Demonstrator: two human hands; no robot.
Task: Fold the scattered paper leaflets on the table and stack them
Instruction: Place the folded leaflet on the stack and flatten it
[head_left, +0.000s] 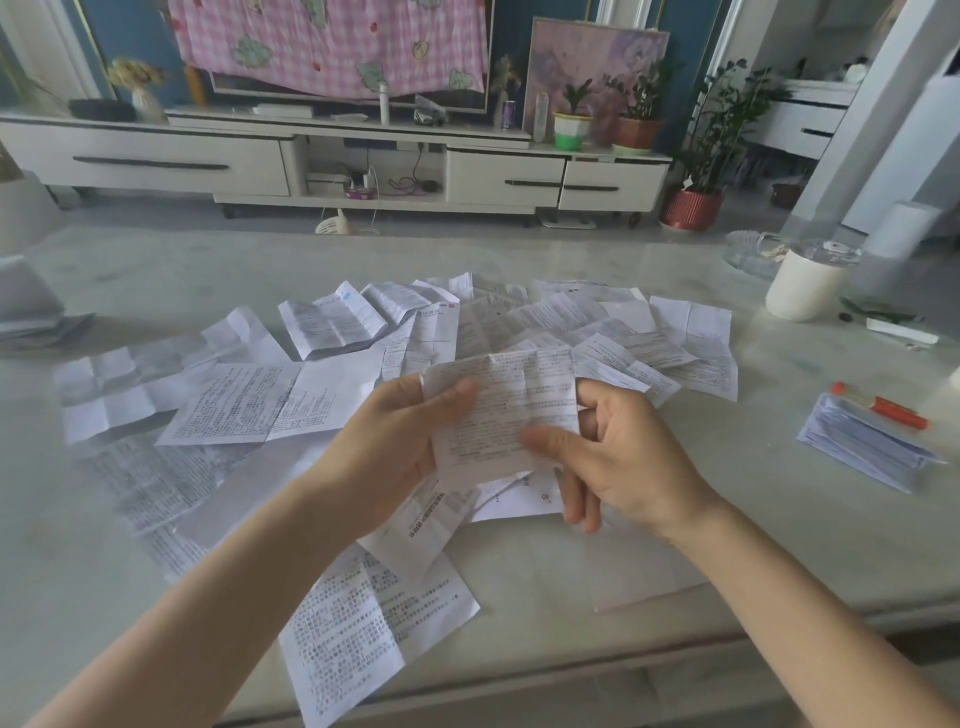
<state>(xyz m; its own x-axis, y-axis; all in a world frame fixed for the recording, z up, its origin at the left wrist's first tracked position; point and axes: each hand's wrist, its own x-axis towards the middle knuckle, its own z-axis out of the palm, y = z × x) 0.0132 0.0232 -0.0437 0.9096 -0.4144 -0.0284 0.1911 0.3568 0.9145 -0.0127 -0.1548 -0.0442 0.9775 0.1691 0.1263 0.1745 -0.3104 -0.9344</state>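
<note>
Both hands hold up one creased printed leaflet (501, 410) above the middle of the table. My left hand (400, 447) grips its left edge, thumb on the front. My right hand (618, 457) pinches its lower right side, thumb across the print. Several unfolded leaflets (239, 400) lie scattered over the pale marble table (675, 519), spreading from left to right beneath the hands. A stack of folded leaflets (867, 447) lies at the right. Another pile of papers (31, 317) rests at the far left edge.
A red pen (883, 405) lies on the right stack. A white lidded cup (805, 280), a glass ashtray (748, 254) and a small white tube (901, 331) stand at the back right. The table's front edge runs close to me. A TV cabinet stands beyond the table.
</note>
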